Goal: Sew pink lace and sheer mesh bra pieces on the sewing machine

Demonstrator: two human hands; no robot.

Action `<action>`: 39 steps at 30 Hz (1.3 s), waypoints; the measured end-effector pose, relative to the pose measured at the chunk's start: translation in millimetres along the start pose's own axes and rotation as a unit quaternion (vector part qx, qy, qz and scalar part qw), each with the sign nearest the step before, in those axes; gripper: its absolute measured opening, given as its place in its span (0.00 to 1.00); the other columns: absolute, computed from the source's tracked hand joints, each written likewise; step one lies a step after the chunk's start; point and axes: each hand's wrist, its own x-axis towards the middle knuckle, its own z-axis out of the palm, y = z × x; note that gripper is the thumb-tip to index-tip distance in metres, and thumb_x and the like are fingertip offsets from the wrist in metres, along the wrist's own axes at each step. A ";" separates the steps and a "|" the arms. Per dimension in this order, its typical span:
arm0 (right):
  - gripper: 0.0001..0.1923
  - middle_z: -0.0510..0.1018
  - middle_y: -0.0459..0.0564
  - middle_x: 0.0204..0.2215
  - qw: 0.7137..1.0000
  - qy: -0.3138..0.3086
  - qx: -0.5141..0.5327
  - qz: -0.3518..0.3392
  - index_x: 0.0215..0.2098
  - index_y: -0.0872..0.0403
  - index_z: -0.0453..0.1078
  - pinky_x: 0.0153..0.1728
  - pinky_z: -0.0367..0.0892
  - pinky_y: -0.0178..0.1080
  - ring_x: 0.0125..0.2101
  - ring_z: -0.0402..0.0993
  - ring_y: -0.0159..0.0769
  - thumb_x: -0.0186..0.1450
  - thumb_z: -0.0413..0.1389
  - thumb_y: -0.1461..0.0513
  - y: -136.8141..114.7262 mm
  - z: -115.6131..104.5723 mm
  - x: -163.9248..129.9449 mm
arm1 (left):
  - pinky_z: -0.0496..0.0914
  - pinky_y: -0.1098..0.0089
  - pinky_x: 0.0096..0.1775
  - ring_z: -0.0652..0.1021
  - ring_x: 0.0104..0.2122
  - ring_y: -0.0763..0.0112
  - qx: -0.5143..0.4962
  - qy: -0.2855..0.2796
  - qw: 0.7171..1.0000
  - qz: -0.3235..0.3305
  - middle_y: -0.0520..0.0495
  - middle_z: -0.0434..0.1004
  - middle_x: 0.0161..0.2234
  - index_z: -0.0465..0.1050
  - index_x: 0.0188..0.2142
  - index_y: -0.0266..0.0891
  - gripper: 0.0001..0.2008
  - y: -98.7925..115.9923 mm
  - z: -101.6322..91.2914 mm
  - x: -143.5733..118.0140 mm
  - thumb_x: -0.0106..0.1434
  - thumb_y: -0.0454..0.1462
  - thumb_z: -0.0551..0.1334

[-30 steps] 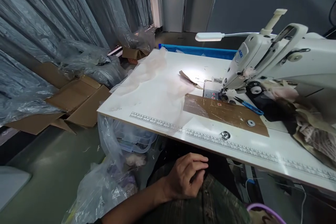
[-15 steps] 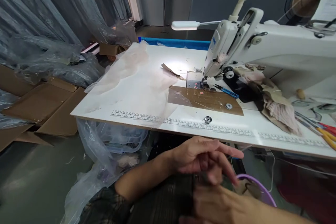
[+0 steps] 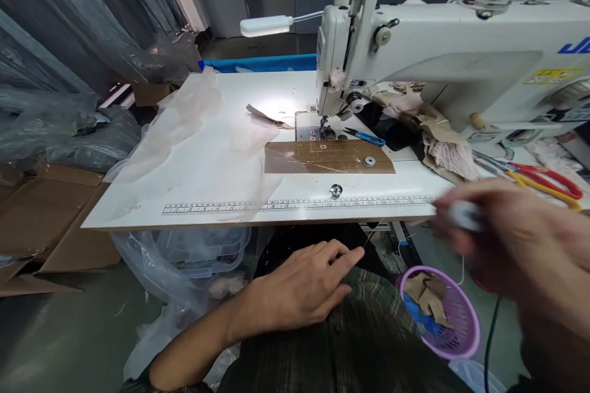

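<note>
My left hand (image 3: pixel 306 285) lies palm down over my lap, just below the table edge, with its fingers loosely apart. A thin dark line runs close to its fingertips. My right hand (image 3: pixel 520 233) is raised at the right, in front of the table edge, its fingers closed around a small grey rounded thing (image 3: pixel 464 216). Motion blur hides what kind it is. Ahead stands a white sewing machine (image 3: pixel 415 37). A metal bobbin case (image 3: pixel 336 191) rests on the white table (image 3: pixel 203 172), and a bobbin (image 3: pixel 369 161) sits on the brown plate (image 3: pixel 318 163).
Blue thread snips (image 3: pixel 366 136) lie beside the needle. Sheer pale fabric (image 3: pixel 184 104) spreads over the left side. Scissors (image 3: pixel 544 181) and fabric scraps (image 3: pixel 445 153) lie at right. Below are a purple basket (image 3: pixel 470 325) and a black cable (image 3: pixel 492 338); cardboard boxes (image 3: pixel 59 215) stand at left.
My hands were close together over my lap. Now they are apart: my right hand has moved up and right with the grey thing, my left has turned palm down. The view has shifted right.
</note>
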 end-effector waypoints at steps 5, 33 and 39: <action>0.18 0.77 0.49 0.31 0.985 -0.014 0.145 0.087 0.53 0.50 0.65 0.25 0.68 0.33 0.26 0.69 0.32 0.70 0.51 0.50 19.3 41.5 52.0 | 0.74 0.66 0.44 0.77 0.41 0.67 0.084 0.224 0.971 -0.013 0.43 0.74 0.41 0.72 0.43 0.37 0.07 -16.5 -7.6 31.6 0.67 0.36 0.59; 0.16 0.71 0.44 0.25 0.904 -0.279 0.294 0.139 0.39 0.56 0.71 0.26 0.62 0.33 0.26 0.64 0.28 0.64 0.59 0.50 58.7 172.9 -4.9 | 0.79 0.69 0.38 0.80 0.34 0.71 -0.251 0.230 0.869 -0.359 0.48 0.78 0.34 0.72 0.43 0.37 0.15 -59.0 67.8 -86.4 0.57 0.39 0.67; 0.22 0.73 0.45 0.26 0.862 -0.259 0.365 0.236 0.32 0.56 0.69 0.30 0.66 0.35 0.27 0.68 0.29 0.56 0.65 0.46 67.1 190.7 -7.1 | 0.79 0.68 0.42 0.81 0.36 0.71 -0.325 0.214 0.864 -0.321 0.47 0.79 0.37 0.74 0.47 0.38 0.19 -65.7 73.8 -82.2 0.55 0.39 0.69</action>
